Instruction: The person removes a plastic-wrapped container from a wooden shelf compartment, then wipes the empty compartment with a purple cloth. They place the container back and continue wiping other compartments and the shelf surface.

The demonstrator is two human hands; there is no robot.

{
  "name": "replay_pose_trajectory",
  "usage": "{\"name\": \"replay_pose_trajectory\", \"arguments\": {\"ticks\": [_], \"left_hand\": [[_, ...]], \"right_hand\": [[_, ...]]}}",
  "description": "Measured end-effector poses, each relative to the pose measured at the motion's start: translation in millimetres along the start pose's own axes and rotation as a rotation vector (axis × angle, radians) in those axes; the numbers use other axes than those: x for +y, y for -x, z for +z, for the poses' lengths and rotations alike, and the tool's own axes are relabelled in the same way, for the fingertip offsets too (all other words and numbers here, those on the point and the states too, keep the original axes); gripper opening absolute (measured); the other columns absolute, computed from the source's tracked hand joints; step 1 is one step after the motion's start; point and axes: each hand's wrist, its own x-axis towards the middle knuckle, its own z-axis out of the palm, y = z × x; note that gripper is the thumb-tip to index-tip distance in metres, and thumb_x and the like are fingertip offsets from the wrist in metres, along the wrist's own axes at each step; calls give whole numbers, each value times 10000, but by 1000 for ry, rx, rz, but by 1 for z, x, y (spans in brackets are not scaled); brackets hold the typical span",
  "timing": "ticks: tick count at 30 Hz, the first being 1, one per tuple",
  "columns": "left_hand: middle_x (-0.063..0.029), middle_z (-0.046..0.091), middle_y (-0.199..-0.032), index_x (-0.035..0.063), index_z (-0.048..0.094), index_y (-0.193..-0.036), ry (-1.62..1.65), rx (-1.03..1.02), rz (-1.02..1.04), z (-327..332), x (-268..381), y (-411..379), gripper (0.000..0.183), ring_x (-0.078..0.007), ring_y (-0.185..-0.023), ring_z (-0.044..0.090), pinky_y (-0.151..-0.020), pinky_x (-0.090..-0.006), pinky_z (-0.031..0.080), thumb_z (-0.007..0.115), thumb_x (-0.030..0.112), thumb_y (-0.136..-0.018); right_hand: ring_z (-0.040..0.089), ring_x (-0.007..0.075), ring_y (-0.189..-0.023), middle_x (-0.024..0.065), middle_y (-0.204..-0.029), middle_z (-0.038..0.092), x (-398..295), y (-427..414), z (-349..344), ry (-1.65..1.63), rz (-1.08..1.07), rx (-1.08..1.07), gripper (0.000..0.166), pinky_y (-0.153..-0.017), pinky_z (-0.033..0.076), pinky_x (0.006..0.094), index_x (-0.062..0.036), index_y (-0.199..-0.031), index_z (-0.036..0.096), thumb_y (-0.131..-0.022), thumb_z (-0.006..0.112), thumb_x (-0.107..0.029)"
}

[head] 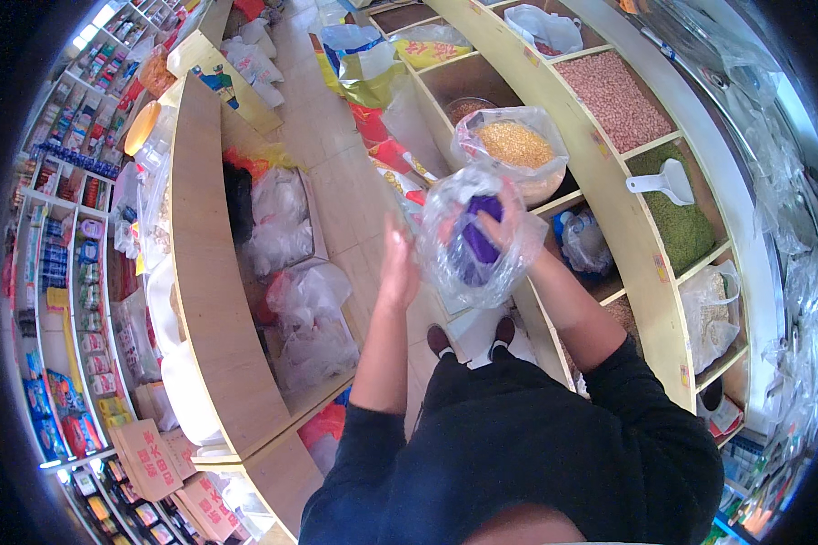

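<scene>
In front of me, my right hand (496, 228) is inside or behind a clear plastic bag (443, 262), its fingers against a purple item (478, 238) in the bag. The item's kind is unclear. My left hand (401, 262) is raised just left of the bag, fingers up and somewhat blurred, with nothing seen in it. Just beyond the bag, an open plastic bag of yellow cracked grain (514, 144) stands at a bin of the wooden shelving.
On the right, wooden bins hold pink beans or nuts (613, 99) and green beans (682, 238) with a white scoop (664, 182). A wooden counter (211, 286) runs along my left, with plastic bags (307, 293) beside it. Sacks (368, 65) stand farther along the tiled aisle.
</scene>
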Motion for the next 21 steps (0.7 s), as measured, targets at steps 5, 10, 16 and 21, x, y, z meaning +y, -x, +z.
{"name": "replay_pose_trajectory", "arguments": {"ticks": [5,10,16,21], "left_hand": [[-71,561,-1178,86,433,-1282,237,-158,-304,-8,-45,-26,511,-213,-1023,571,-893,-378,472,578,362,-877],[-89,590,-1154,72,518,-1202,524,-23,-310,-10,-69,-31,415,-248,-1042,567,-943,-410,433,529,344,-889],[-99,534,-1260,81,481,-1270,666,59,-187,1,-89,-26,479,-278,-1150,505,-999,-444,383,394,398,-921],[-106,517,-1277,125,489,-1278,891,-11,-75,-16,-84,-26,518,-314,-1165,486,-1028,-458,353,358,458,-903]], "right_hand": [[433,404,-1187,297,-1263,425,-38,-2,-2,-24,-73,-740,649,-993,363,424,11,-1270,378,-739,638,-256],[521,416,-1062,280,-1184,486,-42,-4,-11,134,-314,-514,653,-923,428,416,35,-1213,392,-703,678,-256],[378,396,-1233,275,-1311,371,-48,-2,-1,196,-120,-454,824,-1042,311,397,36,-1336,298,-694,717,-269],[312,292,-1302,223,-1368,340,-32,13,-5,-338,15,-389,773,-1074,257,385,40,-1352,298,-792,687,-325]]}}
